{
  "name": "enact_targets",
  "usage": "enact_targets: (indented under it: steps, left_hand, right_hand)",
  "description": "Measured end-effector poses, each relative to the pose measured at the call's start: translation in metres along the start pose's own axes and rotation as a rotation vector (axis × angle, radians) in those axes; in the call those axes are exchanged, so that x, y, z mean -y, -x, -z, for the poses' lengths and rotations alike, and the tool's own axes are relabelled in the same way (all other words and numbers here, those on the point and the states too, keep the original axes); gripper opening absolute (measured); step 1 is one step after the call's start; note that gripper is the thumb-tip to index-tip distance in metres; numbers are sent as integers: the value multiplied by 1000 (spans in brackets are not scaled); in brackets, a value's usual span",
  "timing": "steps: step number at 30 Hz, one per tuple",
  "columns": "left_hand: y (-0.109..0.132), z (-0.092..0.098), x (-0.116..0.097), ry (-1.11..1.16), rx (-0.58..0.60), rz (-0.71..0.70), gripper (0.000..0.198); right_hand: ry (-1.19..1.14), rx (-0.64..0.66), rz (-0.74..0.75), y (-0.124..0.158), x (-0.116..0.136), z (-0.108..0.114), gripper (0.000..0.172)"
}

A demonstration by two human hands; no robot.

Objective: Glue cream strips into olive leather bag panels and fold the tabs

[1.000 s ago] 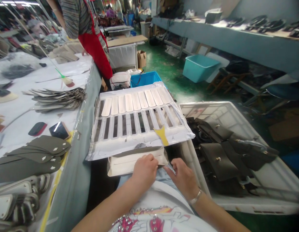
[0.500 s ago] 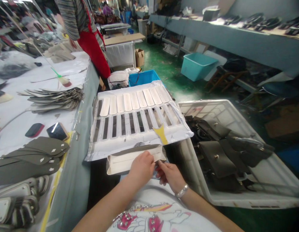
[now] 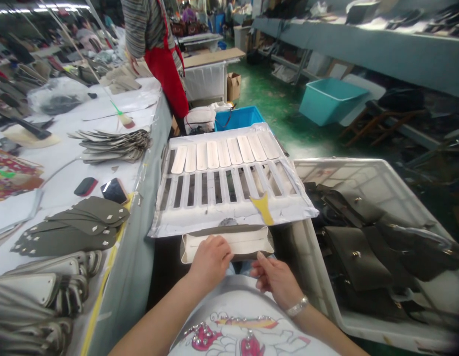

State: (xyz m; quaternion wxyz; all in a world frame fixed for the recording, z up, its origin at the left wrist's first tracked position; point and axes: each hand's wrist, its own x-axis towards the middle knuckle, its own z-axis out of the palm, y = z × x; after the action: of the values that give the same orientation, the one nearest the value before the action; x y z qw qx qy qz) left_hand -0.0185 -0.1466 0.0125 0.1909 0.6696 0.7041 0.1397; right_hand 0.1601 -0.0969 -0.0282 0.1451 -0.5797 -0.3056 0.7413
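Observation:
A long, open bag piece (image 3: pixel 247 242), dark grey outside with a cream lining, lies across in front of my body. My left hand (image 3: pixel 212 257) has its fingers bent over the near edge, left of the middle, gripping it. Near the right end, my right hand (image 3: pixel 277 279) pinches that same edge, thumb on top and the other fingers curled below. Just beyond is a white slatted rack (image 3: pixel 210 225) with a row of cream strips (image 3: pixel 224 154) across its far half. A yellow piece (image 3: pixel 263 208) sticks to its near right edge.
A white crate (image 3: pixel 325 296) with dark flap bags (image 3: pixel 366 254) stands at my right. On the left table (image 3: pixel 140 113) are stacked grey flaps (image 3: pixel 84 222), cut panels and a brush (image 3: pixel 123 119). A person in a red apron (image 3: pixel 166 74) stands beyond, near a blue bin (image 3: pixel 240 118).
The view has turned left, so the surroundings sit further right. My left hand has moved left along the bag piece, away from my right hand, which stays by the right end.

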Motion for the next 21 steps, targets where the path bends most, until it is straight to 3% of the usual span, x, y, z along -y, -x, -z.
enact_targets:
  steps: [9,21]
  left_hand:
    - [3,-6,-5,-90,-56,45,18]
    - [-3,-4,0,-151,-23,41,15]
  right_hand:
    - [60,-30,1,2,3,-18,32]
    - [269,39,36,-2,3,-40,40]
